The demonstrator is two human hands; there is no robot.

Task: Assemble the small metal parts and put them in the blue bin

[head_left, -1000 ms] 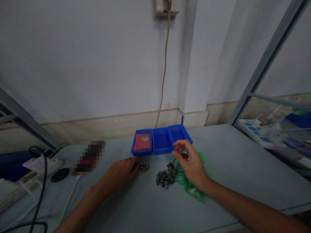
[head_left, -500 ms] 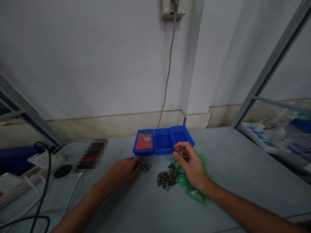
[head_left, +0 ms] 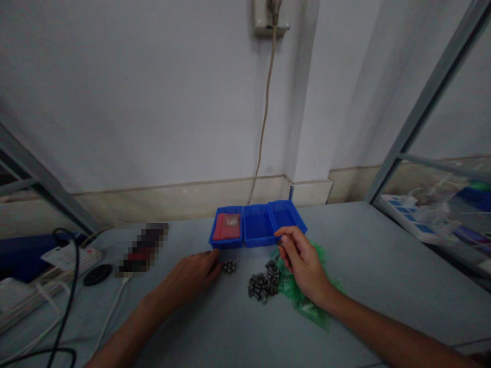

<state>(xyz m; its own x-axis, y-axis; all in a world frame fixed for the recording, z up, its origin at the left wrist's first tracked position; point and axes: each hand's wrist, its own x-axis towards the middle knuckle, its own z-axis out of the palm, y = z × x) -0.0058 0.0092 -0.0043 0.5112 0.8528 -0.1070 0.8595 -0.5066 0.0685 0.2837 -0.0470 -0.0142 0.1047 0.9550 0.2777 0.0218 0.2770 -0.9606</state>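
My right hand point(head_left: 303, 263) is closed in a pinch on a small metal piece point(head_left: 281, 243), mostly covered by the fingertips. It hovers over a crumpled green plastic bag point(head_left: 314, 312), close to the front of the right blue bin point(head_left: 287, 214). Left of the bag lies a loose pile of small dark metal cylinders point(head_left: 263, 286). My left hand point(head_left: 197, 271) rests on the table, thumb and forefinger apart. Its fingertips are beside a small, tight cluster of similar metal pieces point(head_left: 229, 266); whether they touch it I cannot tell.
Next to the right bin are a middle blue bin point(head_left: 259, 225) and a left blue bin point(head_left: 211, 239) holding a red packet point(head_left: 226, 227). A blurred-out item point(head_left: 143, 248), a black disc point(head_left: 97, 274) and cables point(head_left: 69, 286) lie at left. A power cord point(head_left: 264, 117) hangs behind the bins.
My right hand has turned slightly, its fingers curling further in around the small metal piece. The left hand stays by the cluster. The view has shifted a little.
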